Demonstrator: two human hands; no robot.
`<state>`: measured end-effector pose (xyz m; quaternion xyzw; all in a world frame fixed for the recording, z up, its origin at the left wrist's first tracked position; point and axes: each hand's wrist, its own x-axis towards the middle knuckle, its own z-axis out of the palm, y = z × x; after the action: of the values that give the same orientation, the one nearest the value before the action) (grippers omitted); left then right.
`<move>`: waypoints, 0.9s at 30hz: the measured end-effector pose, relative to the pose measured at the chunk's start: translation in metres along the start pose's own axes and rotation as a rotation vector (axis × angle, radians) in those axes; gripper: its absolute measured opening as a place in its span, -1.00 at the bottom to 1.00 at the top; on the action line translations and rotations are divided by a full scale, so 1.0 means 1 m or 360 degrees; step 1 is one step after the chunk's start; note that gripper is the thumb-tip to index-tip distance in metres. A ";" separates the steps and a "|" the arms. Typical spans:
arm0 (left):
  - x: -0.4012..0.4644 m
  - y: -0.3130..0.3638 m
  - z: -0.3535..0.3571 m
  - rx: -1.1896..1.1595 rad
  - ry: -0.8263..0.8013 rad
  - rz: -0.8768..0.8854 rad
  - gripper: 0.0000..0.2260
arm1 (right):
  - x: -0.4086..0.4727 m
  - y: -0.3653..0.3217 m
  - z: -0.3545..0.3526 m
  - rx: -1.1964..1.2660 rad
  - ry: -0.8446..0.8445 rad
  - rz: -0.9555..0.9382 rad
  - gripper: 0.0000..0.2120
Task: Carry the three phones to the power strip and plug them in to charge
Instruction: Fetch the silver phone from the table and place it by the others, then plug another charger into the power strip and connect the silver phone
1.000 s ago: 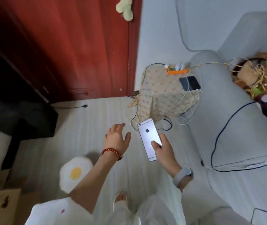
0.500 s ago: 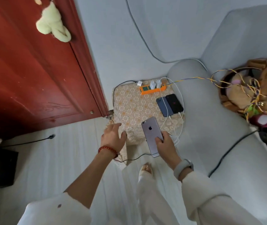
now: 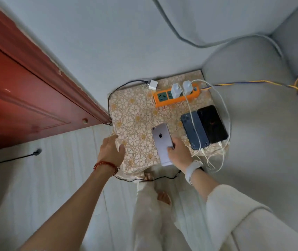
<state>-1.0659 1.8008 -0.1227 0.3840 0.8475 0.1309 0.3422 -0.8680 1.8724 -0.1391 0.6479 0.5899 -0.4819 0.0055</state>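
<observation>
Surface (image 3: pixel 137 113), lace-covered, beside sofa arm (image 3: pixel 253 98). Orange power strip (image 3: pixel 176 96) at far edge; blue phone (image 3: pixel 194 130) and black phone (image 3: pixel 212 124) cabled along right edge. Silver phone (image 3: pixel 161 142) over near edge, long axis toward strip, pinched by right hand (image 3: pixel 179 154). Left hand (image 3: pixel 112 149) relaxed, empty, at near-left corner.

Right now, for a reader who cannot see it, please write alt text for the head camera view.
A person's right hand holds a silver phone over a small table with a floral cloth, while the open left hand reaches toward the cloth's edge. On the cloth, a blue phone and a black phone lie side by side with white cables, near an orange power strip.
</observation>
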 end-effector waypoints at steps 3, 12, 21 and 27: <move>0.049 -0.003 0.012 -0.0028 0.0002 -0.0100 -0.57 | 0.034 0.006 0.014 -0.0058 -0.0012 0.0019 -0.97; 0.160 -0.002 0.018 -0.0223 0.0031 -0.0394 -0.36 | 0.064 0.009 0.019 -0.0488 0.0090 -0.0009 -0.79; 0.203 -0.006 0.025 -0.0368 0.0299 -0.0368 -0.56 | 0.070 0.001 0.024 -0.0857 0.0166 -0.0077 -0.64; 0.185 -0.012 0.023 -0.0209 0.0621 -0.0307 -0.78 | 0.077 -0.006 0.021 -0.1010 0.0116 -0.0129 -0.58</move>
<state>-1.1443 1.9288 -0.2341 0.2456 0.9201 0.2243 0.2069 -0.8983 1.9203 -0.1951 0.6068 0.7358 -0.2502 0.1669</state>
